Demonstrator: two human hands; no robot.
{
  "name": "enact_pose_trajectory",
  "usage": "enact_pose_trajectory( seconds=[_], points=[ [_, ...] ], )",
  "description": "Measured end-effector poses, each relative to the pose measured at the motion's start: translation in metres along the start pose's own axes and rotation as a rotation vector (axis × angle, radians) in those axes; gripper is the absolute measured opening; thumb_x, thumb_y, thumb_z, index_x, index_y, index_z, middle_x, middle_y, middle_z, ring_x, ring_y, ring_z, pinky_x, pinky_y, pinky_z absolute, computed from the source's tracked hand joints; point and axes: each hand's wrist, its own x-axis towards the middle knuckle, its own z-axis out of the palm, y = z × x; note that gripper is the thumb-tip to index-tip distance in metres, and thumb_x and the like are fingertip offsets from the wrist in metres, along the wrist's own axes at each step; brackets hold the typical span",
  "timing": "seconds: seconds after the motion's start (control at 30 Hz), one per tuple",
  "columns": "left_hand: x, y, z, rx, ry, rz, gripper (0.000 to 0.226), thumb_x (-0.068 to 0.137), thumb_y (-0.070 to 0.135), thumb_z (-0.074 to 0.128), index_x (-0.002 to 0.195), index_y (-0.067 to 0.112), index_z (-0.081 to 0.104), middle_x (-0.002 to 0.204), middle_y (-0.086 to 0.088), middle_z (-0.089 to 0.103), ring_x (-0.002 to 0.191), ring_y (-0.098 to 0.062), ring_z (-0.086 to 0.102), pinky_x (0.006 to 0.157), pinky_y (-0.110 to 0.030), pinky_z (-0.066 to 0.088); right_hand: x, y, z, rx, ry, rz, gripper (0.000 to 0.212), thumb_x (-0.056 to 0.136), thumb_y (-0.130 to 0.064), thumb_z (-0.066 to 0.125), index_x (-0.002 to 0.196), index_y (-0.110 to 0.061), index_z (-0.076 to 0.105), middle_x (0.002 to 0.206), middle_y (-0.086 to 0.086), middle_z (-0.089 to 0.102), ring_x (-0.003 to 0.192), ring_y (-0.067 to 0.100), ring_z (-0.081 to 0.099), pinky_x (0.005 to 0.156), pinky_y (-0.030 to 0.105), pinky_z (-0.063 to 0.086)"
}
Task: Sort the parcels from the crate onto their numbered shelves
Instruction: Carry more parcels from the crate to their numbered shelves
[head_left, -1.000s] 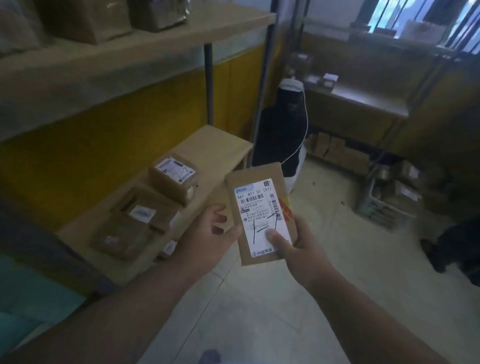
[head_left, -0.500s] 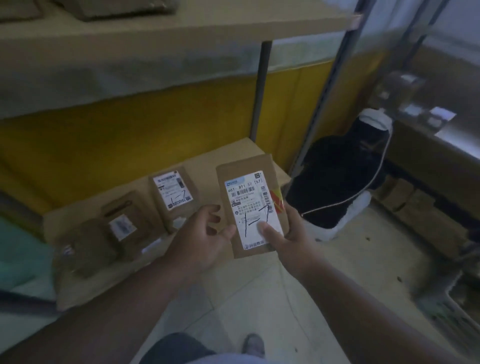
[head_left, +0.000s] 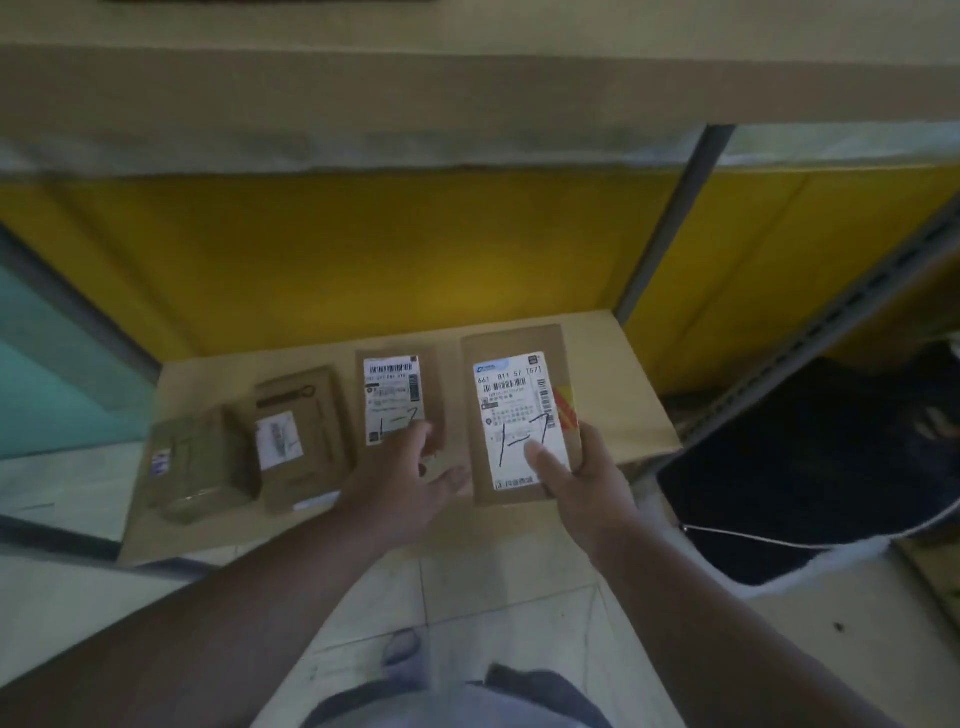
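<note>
My right hand (head_left: 582, 499) pinches the flat parcel marked 1-7 (head_left: 517, 415) over the lower shelf (head_left: 613, 364); my left hand (head_left: 400, 483) hovers slack-fingered, so next I lay it beside the matching parcel (head_left: 397, 400).

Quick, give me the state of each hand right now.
Left hand: open, fingers spread, holding nothing.
Right hand: grips the labelled cardboard parcel, thumb on its label.
</note>
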Motion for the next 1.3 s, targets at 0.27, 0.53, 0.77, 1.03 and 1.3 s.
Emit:
enact_pose_trajectory(
  seconds=[0.27, 0.53, 0.77, 1.03, 1.3],
  points=[
    [0.011, -0.002, 0.04, 0.218, 0.108, -0.063, 0.067, 0.086, 0.061, 0.06, 0.142, 0.028, 0.042, 0.138, 0.006, 0.054, 0.119, -0.013, 0.055, 0.093, -0.034, 0.048, 0.102, 0.009, -0.001, -0.093, -0.139, 0.054, 0.056, 0.083, -0.052, 0.07, 0.129, -0.023, 0.056, 0.105, -0.006, 0.076, 0.089, 0.011, 0.074, 0.08, 0.039, 0.062],
    [0.011, -0.005, 0.084, 0.253, 0.229, -0.19, 0.058, 0.087, 0.059, 0.057, 0.138, 0.034, 0.041, 0.134, 0.008, 0.056, 0.118, -0.012, 0.055, 0.099, -0.035, 0.049, 0.149, 0.011, 0.016, -0.299, -0.175, 0.095, 0.041, 0.098, -0.048, 0.054, 0.127, -0.019, 0.047, 0.103, -0.002, 0.062, 0.087, 0.019, 0.059, 0.075, 0.031, 0.044],
    [0.004, 0.001, 0.097, 0.281, 0.267, -0.237, 0.061, 0.086, 0.063, 0.054, 0.138, 0.032, 0.044, 0.13, 0.006, 0.059, 0.117, -0.016, 0.057, 0.099, -0.04, 0.049, 0.13, 0.0, -0.003, -0.655, -0.125, -0.081, 0.051, 0.095, -0.05, 0.052, 0.128, -0.011, 0.046, 0.124, 0.016, 0.057, 0.109, 0.034, 0.056, 0.091, 0.039, 0.046],
    [-0.049, -0.004, 0.073, 0.3, 0.299, -0.21, 0.058, 0.087, 0.055, 0.059, 0.137, 0.029, 0.046, 0.126, 0.003, 0.06, 0.113, -0.019, 0.058, 0.093, -0.037, 0.05, 0.031, -0.044, -0.011, -0.848, -0.17, -0.681, 0.067, 0.091, -0.055, 0.042, 0.141, -0.011, 0.044, 0.137, 0.014, 0.051, 0.128, 0.033, 0.047, 0.107, 0.047, 0.043],
    [-0.212, -0.116, -0.006, 0.313, 0.462, -0.401, 0.06, 0.087, 0.057, 0.056, 0.139, 0.028, 0.048, 0.129, 0.003, 0.059, 0.115, -0.021, 0.059, 0.096, -0.037, 0.048, -0.112, -0.075, 0.143, -0.913, -0.436, -1.042, 0.058, 0.088, -0.053, 0.046, 0.135, -0.019, 0.052, 0.134, 0.005, 0.055, 0.122, 0.029, 0.053, 0.101, 0.044, 0.048]
  ],
)
